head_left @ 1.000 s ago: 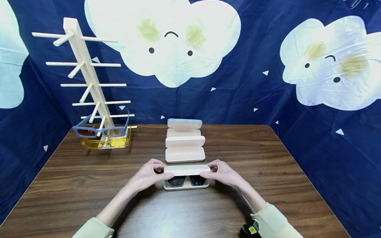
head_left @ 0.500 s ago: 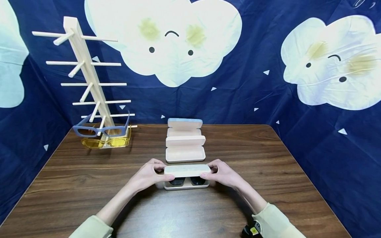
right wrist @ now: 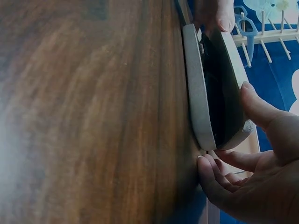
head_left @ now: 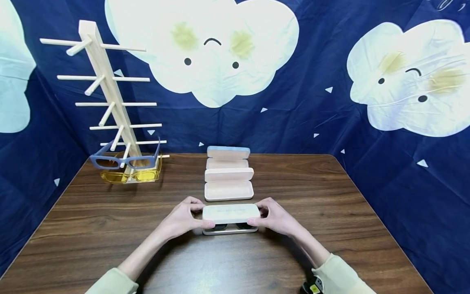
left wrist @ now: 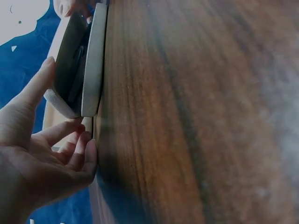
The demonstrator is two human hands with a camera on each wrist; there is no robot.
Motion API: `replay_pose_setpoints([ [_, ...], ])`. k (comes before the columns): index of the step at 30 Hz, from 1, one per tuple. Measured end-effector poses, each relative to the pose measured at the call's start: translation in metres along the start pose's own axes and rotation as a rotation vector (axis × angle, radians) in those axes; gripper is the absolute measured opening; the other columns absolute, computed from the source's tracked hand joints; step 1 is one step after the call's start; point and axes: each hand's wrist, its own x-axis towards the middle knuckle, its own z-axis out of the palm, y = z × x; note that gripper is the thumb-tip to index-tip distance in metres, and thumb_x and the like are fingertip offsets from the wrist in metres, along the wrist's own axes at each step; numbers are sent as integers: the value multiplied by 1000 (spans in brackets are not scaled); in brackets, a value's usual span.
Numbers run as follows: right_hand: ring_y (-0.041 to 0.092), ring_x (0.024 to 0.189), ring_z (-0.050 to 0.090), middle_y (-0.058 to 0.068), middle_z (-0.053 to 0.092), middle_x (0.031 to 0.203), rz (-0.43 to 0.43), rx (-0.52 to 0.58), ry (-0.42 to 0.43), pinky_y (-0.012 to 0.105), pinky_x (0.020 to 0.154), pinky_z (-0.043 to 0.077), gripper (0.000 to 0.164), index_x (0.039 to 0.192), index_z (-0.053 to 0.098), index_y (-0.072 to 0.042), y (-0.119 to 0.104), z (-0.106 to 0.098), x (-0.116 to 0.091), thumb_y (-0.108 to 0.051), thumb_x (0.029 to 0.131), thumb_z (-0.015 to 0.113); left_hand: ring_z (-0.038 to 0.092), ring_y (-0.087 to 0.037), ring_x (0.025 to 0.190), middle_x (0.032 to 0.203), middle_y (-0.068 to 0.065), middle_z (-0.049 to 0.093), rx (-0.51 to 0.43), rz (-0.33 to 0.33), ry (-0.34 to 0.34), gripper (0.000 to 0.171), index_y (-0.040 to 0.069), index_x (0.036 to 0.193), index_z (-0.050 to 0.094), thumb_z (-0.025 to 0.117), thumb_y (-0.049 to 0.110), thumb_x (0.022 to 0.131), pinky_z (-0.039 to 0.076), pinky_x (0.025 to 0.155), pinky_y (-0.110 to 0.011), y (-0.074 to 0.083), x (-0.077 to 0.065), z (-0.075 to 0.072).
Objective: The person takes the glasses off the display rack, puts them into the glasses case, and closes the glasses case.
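Observation:
A pale glasses case [head_left: 231,214] lies on the table before me, its lid tilted down but still apart from the base at the front. Through that gap dark-lensed sunglasses [head_left: 220,227] show inside; the lid hides most of them. My left hand [head_left: 185,219] holds the lid's left end, thumb on top and index finger at the hinge side. At the other end my right hand [head_left: 276,217] grips the lid the same way. Both wrist views show the thumbs on the lid and the case [left wrist: 95,60] partly open.
Behind stand two more open cases, a nearer one [head_left: 229,190] and a farther one [head_left: 227,153]. At the back left, a wooden peg rack [head_left: 110,87] bears blue-framed glasses [head_left: 137,163] and yellow glasses [head_left: 146,176]. A blue cloth [head_left: 279,126] hangs behind the table.
The lid has swung down toward the base under both hands. Less of the sunglasses shows, and the lid's top face is now in view. The hands have barely shifted.

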Motion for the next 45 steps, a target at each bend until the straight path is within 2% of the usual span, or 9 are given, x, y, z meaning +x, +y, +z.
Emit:
replay_pose_setpoints([
  [6,13,100,52,1,62,104,38,-92,69,20,83,44,46,111,73,-14,1,6,-4,-36,75,92,56,-21,121,128,-3,61,51,38,29,90,0,132,67,94,52,65,47,102,-40,-1,-3,2],
  [10,15,98,54,4,61,107,15,-112,96,18,78,46,51,112,73,-10,0,10,-5,-31,71,95,55,-26,124,128,-5,60,88,70,49,89,-1,130,68,96,51,63,47,105,-47,0,-6,4],
  [12,16,98,56,5,61,108,19,-124,113,19,79,46,54,110,73,-10,0,11,-6,-30,66,97,54,-27,125,127,-3,60,127,92,67,86,2,128,70,96,49,62,47,106,-49,1,-7,7],
  [16,14,96,57,1,60,107,30,-169,146,23,83,45,56,106,74,-15,-2,15,-6,-28,58,100,54,-26,121,123,-1,58,257,179,107,71,7,119,74,96,44,62,49,103,-49,4,-11,13],
  [19,12,96,56,-2,59,108,39,-200,160,25,86,45,56,104,73,-19,-3,16,-7,-27,55,100,53,-23,118,122,1,56,357,229,139,61,10,112,74,95,43,65,53,95,-46,6,-14,17],
  [25,11,95,56,-2,58,109,43,-238,162,27,86,47,55,103,73,-18,-4,18,-7,-26,55,100,53,-20,112,120,2,55,448,278,181,55,12,107,73,93,44,66,57,81,-42,9,-18,22],
  [33,13,100,58,-2,59,111,35,-281,175,30,87,48,54,102,72,-19,-4,21,-8,-27,56,99,55,-21,108,119,-1,57,516,336,240,59,8,107,71,90,45,66,56,74,-40,8,-20,26],
  [45,13,100,60,-3,58,116,47,-324,177,32,85,51,54,105,71,-19,-6,23,-9,-29,57,96,56,-24,111,118,-5,59,631,364,299,65,4,109,69,87,51,68,53,84,-47,12,-22,33],
])
